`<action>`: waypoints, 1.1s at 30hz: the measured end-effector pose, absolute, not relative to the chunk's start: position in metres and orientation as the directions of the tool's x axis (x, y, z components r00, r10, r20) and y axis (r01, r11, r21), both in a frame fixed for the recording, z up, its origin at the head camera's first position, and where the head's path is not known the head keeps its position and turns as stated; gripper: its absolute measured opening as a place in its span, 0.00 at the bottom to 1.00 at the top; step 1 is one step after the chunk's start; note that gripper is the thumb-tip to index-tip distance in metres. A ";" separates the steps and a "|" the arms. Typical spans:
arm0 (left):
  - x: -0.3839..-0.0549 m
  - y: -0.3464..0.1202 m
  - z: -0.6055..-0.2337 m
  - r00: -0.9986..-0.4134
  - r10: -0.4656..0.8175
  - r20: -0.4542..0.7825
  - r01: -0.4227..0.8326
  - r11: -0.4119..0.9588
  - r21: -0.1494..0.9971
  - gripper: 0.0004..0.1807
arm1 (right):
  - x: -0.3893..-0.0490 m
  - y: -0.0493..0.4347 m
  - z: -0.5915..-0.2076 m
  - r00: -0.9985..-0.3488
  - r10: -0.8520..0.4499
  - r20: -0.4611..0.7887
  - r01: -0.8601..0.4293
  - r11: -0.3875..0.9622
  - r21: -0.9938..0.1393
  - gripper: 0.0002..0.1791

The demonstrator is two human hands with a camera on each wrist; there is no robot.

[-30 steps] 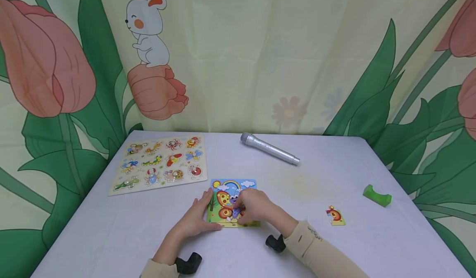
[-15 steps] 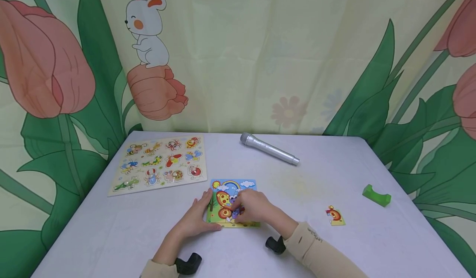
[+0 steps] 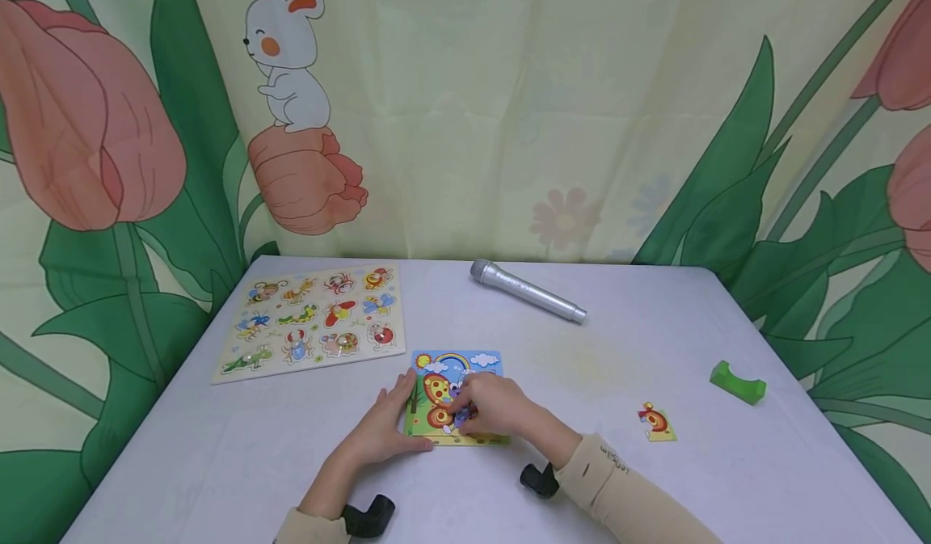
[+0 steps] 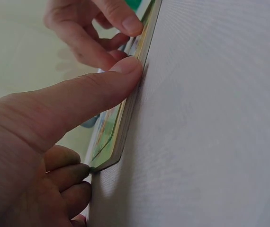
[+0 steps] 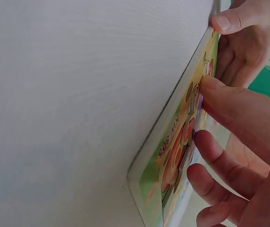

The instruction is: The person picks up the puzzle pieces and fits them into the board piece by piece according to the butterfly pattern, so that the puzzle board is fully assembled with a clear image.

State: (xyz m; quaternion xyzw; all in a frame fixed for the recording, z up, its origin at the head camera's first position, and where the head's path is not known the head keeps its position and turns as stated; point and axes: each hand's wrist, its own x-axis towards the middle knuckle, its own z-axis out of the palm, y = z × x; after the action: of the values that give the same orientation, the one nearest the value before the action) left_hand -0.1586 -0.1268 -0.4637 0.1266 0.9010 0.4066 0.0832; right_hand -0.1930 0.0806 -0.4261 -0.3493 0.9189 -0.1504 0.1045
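Observation:
A small butterfly jigsaw puzzle [image 3: 424, 428] in a flat frame lies on the white table. My left hand [image 3: 385, 427] holds its near left corner, with the thumb [image 4: 128, 66] on the near edge and the other fingers along the left side. Over the middle of the picture my right hand [image 3: 498, 402] pinches a purple puzzle piece [image 3: 462, 418] showing the butterfly's body, low over the board. In the right wrist view the thumb [image 5: 213, 84] is right at the picture's surface. My right hand covers the right part of the picture in the head view.
A loose puzzle piece [image 3: 657, 423] with an orange swirl lies to the right, and a green arch block [image 3: 738, 383] farther right. A silver microphone [image 3: 528, 292] lies at the back. The large insect peg puzzle [image 3: 313, 322] is at the back left.
My right fingertips have shifted slightly left over the picture with the purple piece. The left hand and the board have stayed in place.

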 end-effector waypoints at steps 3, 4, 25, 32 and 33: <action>-0.158 -0.127 -0.463 -0.954 0.296 -0.051 0.159 0.642 0.751 0.59 | -0.193 0.084 -0.425 -0.732 -0.675 -0.090 -0.594 0.698 -0.400 0.15; -0.158 -0.127 -0.463 -0.954 0.296 -0.051 0.159 0.641 0.751 0.59 | -0.193 0.085 -0.424 -0.733 -0.674 -0.093 -0.581 0.690 -0.431 0.15; -0.158 -0.126 -0.464 -0.958 0.282 -0.052 0.152 0.651 0.744 0.59 | -0.180 0.204 -0.414 -0.822 -0.553 0.138 -0.482 0.545 -0.686 0.21; -0.157 -0.125 -0.463 -0.957 0.286 -0.052 0.150 0.638 0.755 0.60 | -0.171 0.246 -0.404 -0.870 -0.471 0.147 -0.435 0.589 -0.681 0.25; -0.157 -0.125 -0.463 -0.957 0.287 -0.052 0.150 0.636 0.757 0.60 | -0.170 0.251 -0.403 -0.878 -0.457 0.140 -0.422 0.602 -0.679 0.25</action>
State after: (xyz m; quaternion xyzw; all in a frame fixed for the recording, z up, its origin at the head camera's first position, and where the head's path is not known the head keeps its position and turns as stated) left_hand -0.1574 -0.1250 -0.4627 0.1212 0.9005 0.4091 0.0837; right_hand -0.1700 0.2514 -0.4028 -0.2457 0.8945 -0.3727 0.0241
